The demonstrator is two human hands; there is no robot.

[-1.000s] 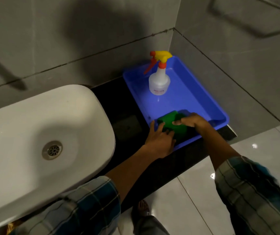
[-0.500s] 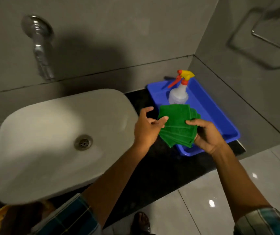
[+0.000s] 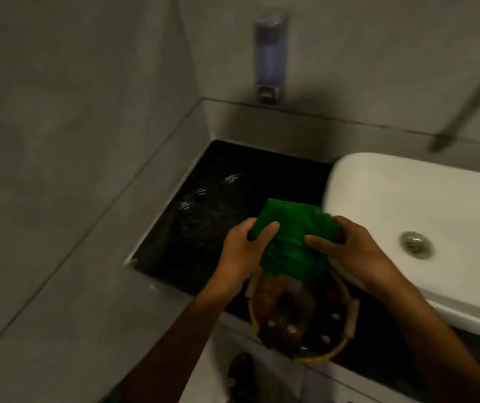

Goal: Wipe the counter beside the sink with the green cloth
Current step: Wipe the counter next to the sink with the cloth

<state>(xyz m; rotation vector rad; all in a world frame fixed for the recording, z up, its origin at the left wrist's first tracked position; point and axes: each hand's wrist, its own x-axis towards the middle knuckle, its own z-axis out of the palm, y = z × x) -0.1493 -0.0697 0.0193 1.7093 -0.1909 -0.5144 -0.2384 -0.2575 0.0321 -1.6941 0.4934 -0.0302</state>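
Observation:
The green cloth (image 3: 291, 239) is bunched between both hands, held in the air above the black counter (image 3: 218, 205) to the left of the white sink (image 3: 407, 205). My left hand (image 3: 244, 251) grips the cloth's left edge and my right hand (image 3: 346, 248) grips its right side. The cloth's lower part hangs over a basket. A few pale wet marks show on the counter near its left wall edge.
A round yellow-rimmed basket (image 3: 302, 321) holding dark items sits at the counter's front edge under my hands. A soap dispenser (image 3: 269, 59) is fixed to the back wall. Grey tiled walls enclose the counter on the left and behind. A metal tap (image 3: 471, 94) reaches in from the right.
The cloth was lifted out of the blue tray on the sink's right side and carried across; my view has swung to the counter on the sink's left. Both hands still hold the cloth.

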